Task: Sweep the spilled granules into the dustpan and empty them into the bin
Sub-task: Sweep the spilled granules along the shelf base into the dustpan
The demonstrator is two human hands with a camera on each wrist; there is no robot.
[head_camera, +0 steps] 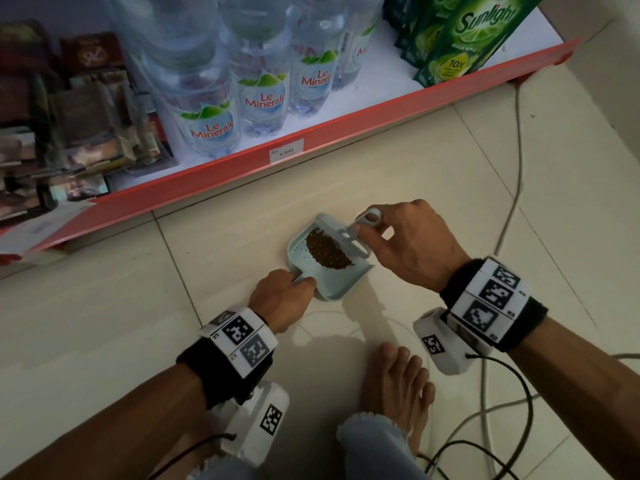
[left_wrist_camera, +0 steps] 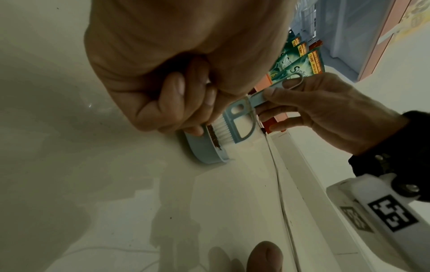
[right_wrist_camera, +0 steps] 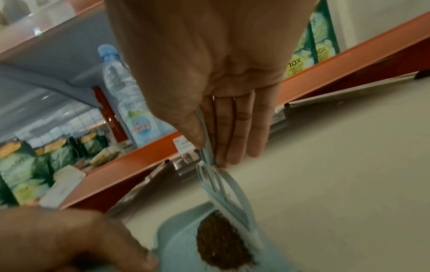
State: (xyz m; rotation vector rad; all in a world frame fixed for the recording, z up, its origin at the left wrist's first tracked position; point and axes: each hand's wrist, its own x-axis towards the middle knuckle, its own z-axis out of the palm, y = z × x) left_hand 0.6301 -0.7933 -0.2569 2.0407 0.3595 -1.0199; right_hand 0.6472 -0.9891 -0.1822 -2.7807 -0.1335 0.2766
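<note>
A pale blue dustpan [head_camera: 304, 252] lies flat on the cream floor tiles, with a heap of brown granules [head_camera: 327, 251] inside it. My left hand [head_camera: 282, 297] grips the dustpan's short handle at its near left corner. My right hand [head_camera: 398, 239] pinches the handle of a small pale blue brush [head_camera: 356, 233], whose white bristles [left_wrist_camera: 222, 131] stand against the granule heap [right_wrist_camera: 223, 241] at the pan's open edge. In the right wrist view the brush [right_wrist_camera: 223, 189] slants down into the dustpan [right_wrist_camera: 177, 244]. No bin is in view.
A red-edged shop shelf [head_camera: 311, 133] runs across the back with water bottles [head_camera: 207, 109] and green detergent packs [head_camera: 460, 36]. Cables [head_camera: 485, 410] trail over the floor at the right. A bare foot [head_camera: 398, 386] rests just behind the pan.
</note>
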